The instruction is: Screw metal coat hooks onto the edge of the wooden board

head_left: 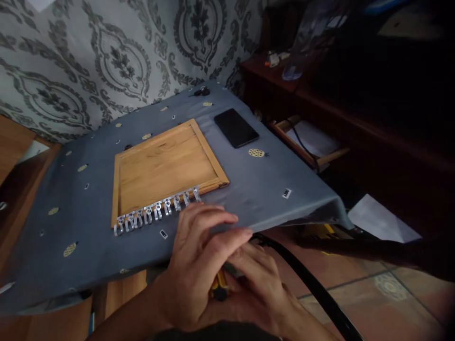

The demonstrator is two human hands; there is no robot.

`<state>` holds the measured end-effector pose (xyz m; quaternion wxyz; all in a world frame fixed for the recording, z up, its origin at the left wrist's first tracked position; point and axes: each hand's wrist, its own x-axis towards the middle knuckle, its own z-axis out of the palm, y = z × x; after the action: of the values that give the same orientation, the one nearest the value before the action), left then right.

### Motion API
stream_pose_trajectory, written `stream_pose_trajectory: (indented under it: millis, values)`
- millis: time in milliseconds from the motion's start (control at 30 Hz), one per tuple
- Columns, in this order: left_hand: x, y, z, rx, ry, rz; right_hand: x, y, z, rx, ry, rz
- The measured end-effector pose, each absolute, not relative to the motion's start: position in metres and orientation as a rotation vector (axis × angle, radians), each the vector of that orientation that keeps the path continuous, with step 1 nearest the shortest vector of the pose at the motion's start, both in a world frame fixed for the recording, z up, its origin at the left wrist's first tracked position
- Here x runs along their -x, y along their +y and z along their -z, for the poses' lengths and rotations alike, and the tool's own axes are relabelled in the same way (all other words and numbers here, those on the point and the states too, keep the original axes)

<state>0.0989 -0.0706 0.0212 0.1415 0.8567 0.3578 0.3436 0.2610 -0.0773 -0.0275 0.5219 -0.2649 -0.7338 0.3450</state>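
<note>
A shallow wooden tray or framed board lies on the blue patterned tablecloth. Along its near edge runs a row of several metal hooks or clips. Close to the table's front edge, my left hand and my right hand are pressed together, one over the other. Between the palms shows the end of a yellow and black handle, perhaps a tool. My right fingers curl round it, while my left hand arches over with its fingers bent. The rest of the handled item is hidden.
A black phone lies right of the board, with small black items near the wall. An open drawer stands at the right, below a clear bottle. A dark curved bar crosses the floor side.
</note>
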Motion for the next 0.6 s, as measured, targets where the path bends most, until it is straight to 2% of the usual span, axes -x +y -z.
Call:
stream_pose_trajectory:
  millis: [100,333,467,600]
  values:
    - [-0.079,-0.061,-0.014,-2.405,1.05,-0.984,-0.275,-0.075,0.028,0.783,-1.724,-0.783]
    - [-0.036,-0.029,0.008,-2.365,1.776,-0.815,-0.285,-0.054,0.016,0.935,-1.34,-0.805]
    - [-0.038,-0.019,0.016,-2.475,1.799,-0.621,-0.275,-0.035,0.008,0.978,-1.354,-0.728]
    - [-0.038,-0.016,0.022,-2.51,1.739,-0.598,-0.27,-0.025,0.006,1.02,-1.406,-0.671]
